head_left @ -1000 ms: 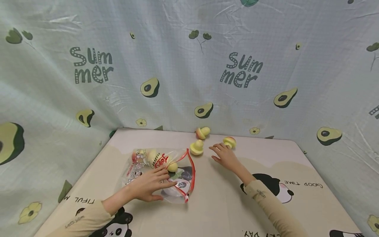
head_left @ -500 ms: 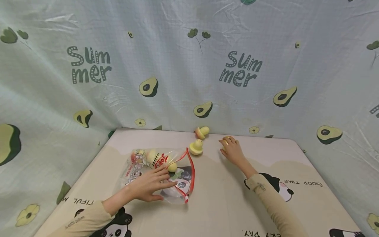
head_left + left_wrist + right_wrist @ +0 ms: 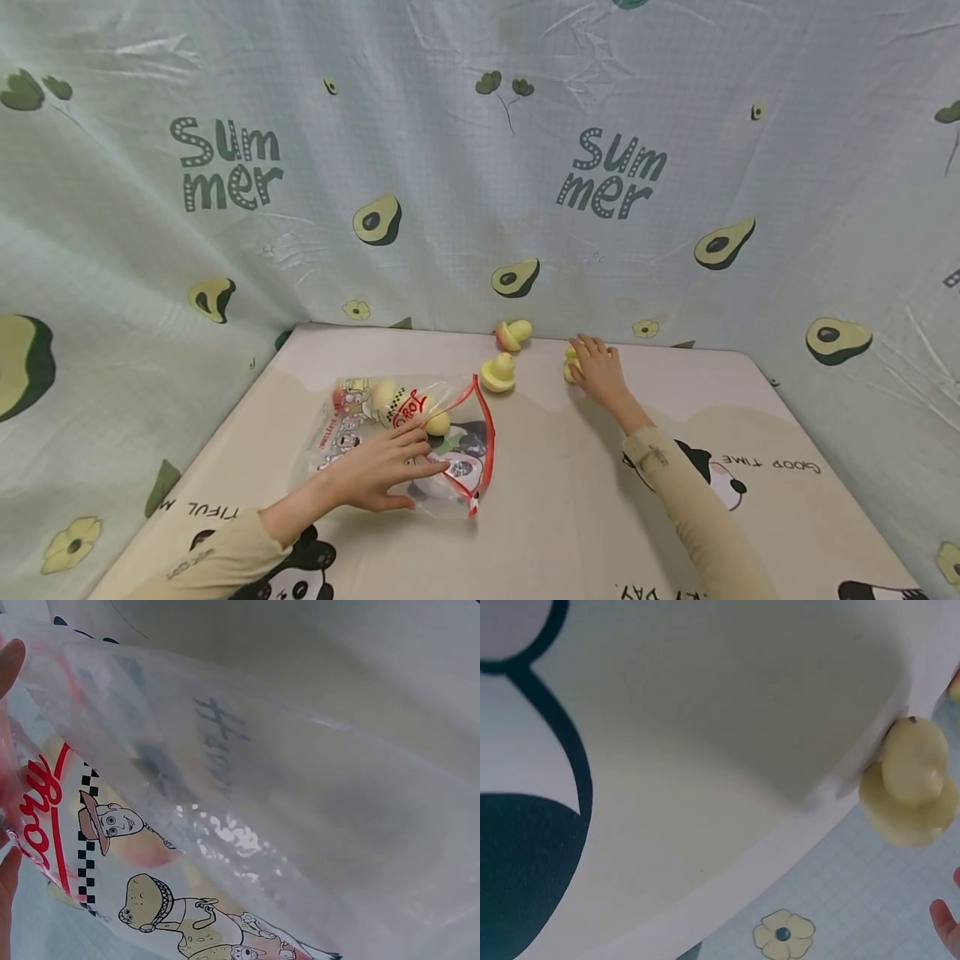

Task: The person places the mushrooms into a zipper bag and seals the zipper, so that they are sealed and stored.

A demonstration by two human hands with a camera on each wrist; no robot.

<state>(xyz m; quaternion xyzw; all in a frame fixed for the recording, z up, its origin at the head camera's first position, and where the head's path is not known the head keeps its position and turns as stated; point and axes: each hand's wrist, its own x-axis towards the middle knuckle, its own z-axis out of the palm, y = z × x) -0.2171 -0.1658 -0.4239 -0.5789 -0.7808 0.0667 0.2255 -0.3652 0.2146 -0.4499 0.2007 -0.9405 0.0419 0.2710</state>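
My left hand rests with extended fingers on a clear zip bag with red edging and cartoon print; yellow rounded pieces show through it. In the left wrist view, fingertips touch the bag's edge. My right hand is at the far side of the table, over a yellow toy that it partly covers. The right wrist view shows this toy as an oval on a wider rounded base, with the visible fingertips apart from it.
Two similar toys stand to the left of my right hand: a yellow one and a yellow-and-red one by the back edge. A hanging avocado-print curtain rises behind the panda-print table surface.
My right hand has moved forward and slightly right over the far yellow toy, its fingers now reaching past it. The left hand and the bag stay in place.
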